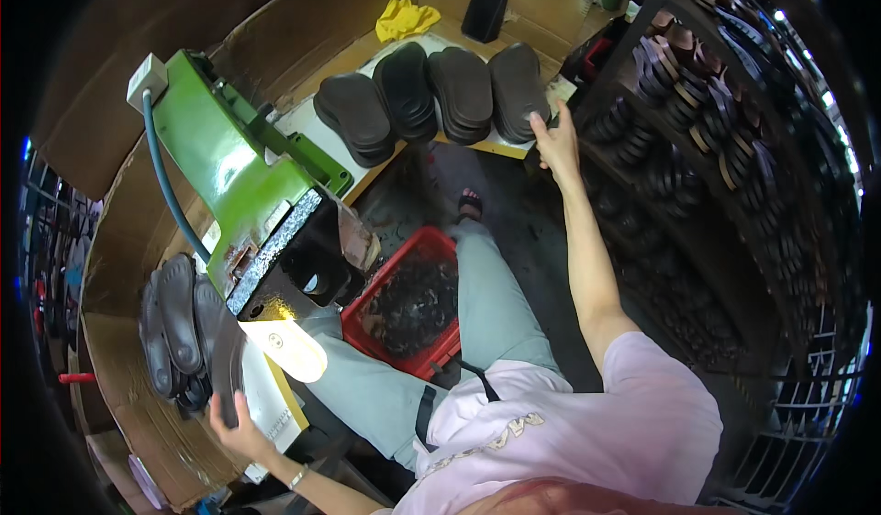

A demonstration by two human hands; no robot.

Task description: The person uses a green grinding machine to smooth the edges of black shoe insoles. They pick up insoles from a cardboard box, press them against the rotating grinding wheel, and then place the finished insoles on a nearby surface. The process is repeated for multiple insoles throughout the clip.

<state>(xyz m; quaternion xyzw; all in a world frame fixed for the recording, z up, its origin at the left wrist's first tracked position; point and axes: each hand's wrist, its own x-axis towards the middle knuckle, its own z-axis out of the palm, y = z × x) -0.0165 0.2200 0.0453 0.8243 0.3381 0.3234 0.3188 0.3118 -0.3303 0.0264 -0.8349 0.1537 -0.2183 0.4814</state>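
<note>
A shoe-laden rack [679, 139] stands right of cardboard walls [294, 42], which back a green machine [225, 166] and white, yellow-edged table [317, 143]. There, the right hand [556, 148], thumb and forefinger parted, touches a stack of brown soles [517, 76]; the left hand [240, 432] grasps one plain, matte, dark sole [227, 363] beside the machine.

Brown cardboard walls [349, 5] stand beside a dark floor [521, 198], with a tall rack [641, 24] and bright lights [829, 99] rightward.
</note>
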